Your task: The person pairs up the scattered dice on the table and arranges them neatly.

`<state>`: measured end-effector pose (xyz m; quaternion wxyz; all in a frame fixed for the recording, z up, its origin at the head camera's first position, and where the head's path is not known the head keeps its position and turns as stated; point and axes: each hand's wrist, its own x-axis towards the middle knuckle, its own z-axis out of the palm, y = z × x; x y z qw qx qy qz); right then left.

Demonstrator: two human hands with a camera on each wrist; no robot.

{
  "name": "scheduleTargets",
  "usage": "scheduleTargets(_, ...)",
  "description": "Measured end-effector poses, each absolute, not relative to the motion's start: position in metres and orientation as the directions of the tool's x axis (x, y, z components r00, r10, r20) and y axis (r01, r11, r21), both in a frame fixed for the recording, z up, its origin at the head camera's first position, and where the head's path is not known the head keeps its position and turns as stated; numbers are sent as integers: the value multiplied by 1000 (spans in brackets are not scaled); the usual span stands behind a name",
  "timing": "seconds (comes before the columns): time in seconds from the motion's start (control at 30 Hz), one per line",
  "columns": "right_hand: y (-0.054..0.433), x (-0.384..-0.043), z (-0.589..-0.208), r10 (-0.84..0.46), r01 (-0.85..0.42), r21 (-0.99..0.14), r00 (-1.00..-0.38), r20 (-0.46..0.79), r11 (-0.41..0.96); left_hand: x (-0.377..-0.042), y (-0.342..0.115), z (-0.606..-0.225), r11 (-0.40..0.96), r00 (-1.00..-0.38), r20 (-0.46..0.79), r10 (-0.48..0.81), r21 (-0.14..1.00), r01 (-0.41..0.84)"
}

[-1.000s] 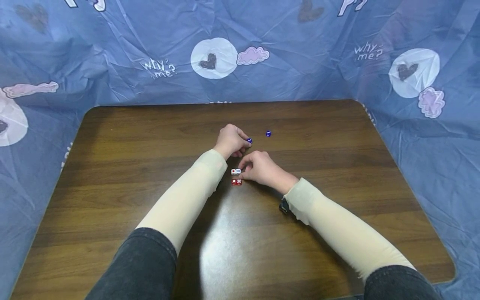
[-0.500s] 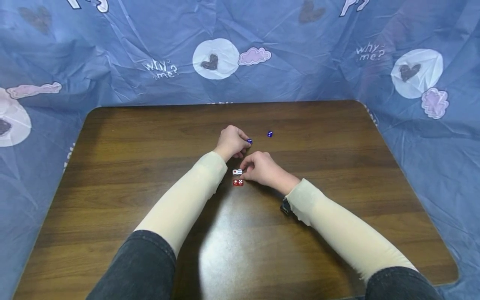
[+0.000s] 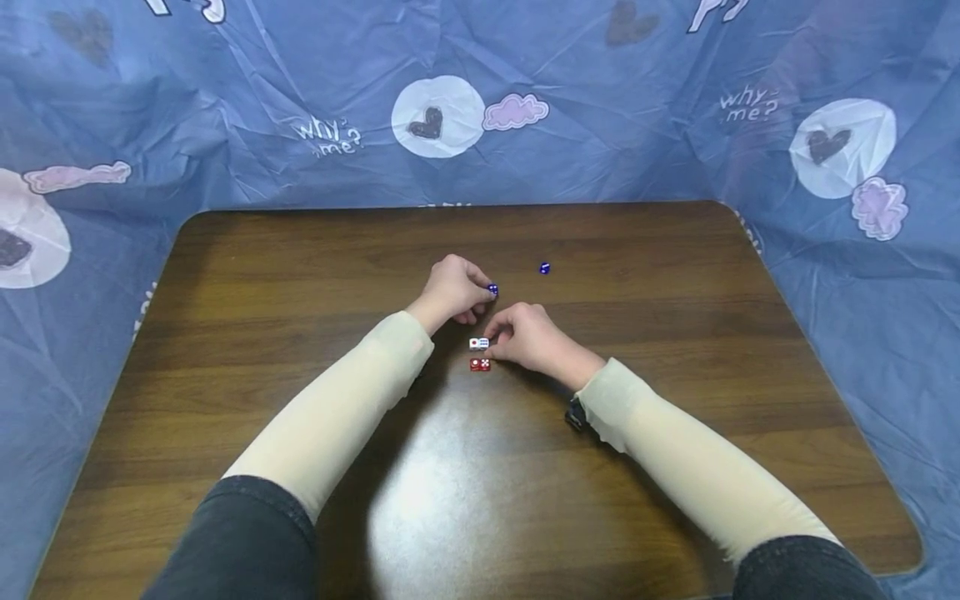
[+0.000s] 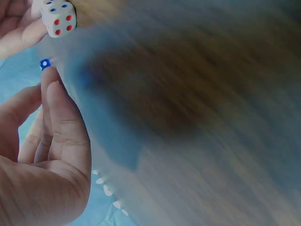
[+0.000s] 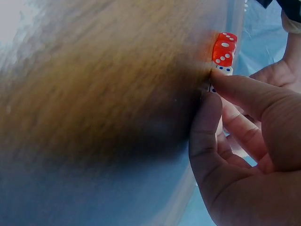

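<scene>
Between thumb and fingertips my left hand (image 3: 453, 290) pinches a blue die (image 3: 492, 289), a little beyond my right hand. My right hand (image 3: 528, 337) has thumb and forefinger at the right end of a pair of white dice (image 3: 475, 343), pinching the nearer white die. On the near side of that pair, two red dice (image 3: 476, 365) sit side by side on the table. The right wrist view shows a red die (image 5: 224, 52) just past the fingertips, the white die mostly hidden by them. A white die (image 4: 59, 21) with red and blue pips appears in the left wrist view.
Farther back and to the right, another blue die (image 3: 544, 268) lies on the brown wooden table (image 3: 675, 467). A blue printed cloth (image 3: 630, 125) hangs behind the table's far edge and down both sides.
My left hand has shifted slightly left and toward me, carrying the blue die. The right hand stays at the white dice. The head view has turned a little.
</scene>
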<state>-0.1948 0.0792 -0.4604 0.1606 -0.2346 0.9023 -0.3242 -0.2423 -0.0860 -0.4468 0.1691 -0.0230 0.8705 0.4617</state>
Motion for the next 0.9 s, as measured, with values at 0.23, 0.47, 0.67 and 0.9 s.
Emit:
scheduleTargets(0.23,79,-194,-461,-521,-315,-652,-841,-144,689,-230,-98,-443,551,-940,-311,140,813,-187)
scheduleTargets(0.47,79,-193,-459,-521,-301,-660,-838,-161,688,-217,-110,-445,542,-929,-324,178,820,-183)
scheduleTargets(0.67,78,-194,-459,-514,-295,-658,-842,-164,693,-208,-119,-450,530,-925,-328,191,828,-184)
scheduleTargets(0.9,79,-194,-459,-515,-283,-668,-839,-176,689,-198,-122,-453,546,-926,-327,189,819,-178)
